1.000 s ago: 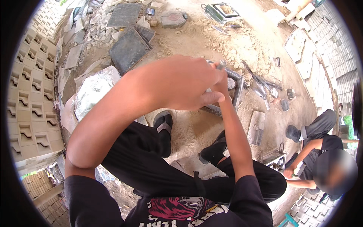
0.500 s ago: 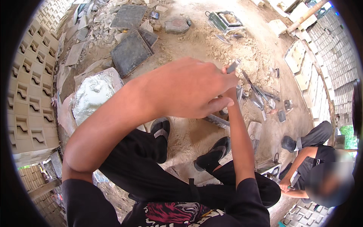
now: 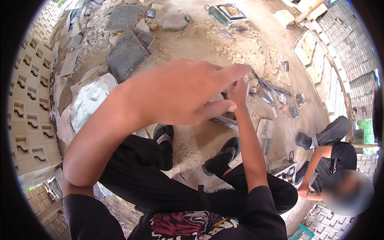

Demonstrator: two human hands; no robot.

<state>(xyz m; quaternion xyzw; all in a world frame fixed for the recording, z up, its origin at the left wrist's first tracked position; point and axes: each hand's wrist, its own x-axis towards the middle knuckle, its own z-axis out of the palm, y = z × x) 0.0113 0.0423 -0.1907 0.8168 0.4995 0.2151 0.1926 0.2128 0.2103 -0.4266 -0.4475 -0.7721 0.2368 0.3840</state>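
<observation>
My left hand [image 3: 176, 92] is raised in the middle of the view, palm down, with thumb and forefinger apart and nothing visible between them. Its fingers reach over my right hand [image 3: 239, 91], whose own fingers are mostly hidden behind them, so what it holds does not show. Under the hands, a dark metal bar [image 3: 224, 121] lies partly covered near my feet. Just beyond my right hand, trowels and other hand tools [image 3: 269, 91] rest on the sandy ground.
White powder [image 3: 93, 98] lies on a sheet at left. Dark square plates [image 3: 129, 54] and rubble [image 3: 96, 34] are farther back. A metal mould [image 3: 227, 15] stands at the far side. Patterned blocks [image 3: 28, 108] are stacked at left. Another person [image 3: 342, 160] sits at right.
A small grey piece at the fingertips is out of sight now. My left forefinger has straightened, and my right hand has shifted slightly left. The background has slid left and up.
</observation>
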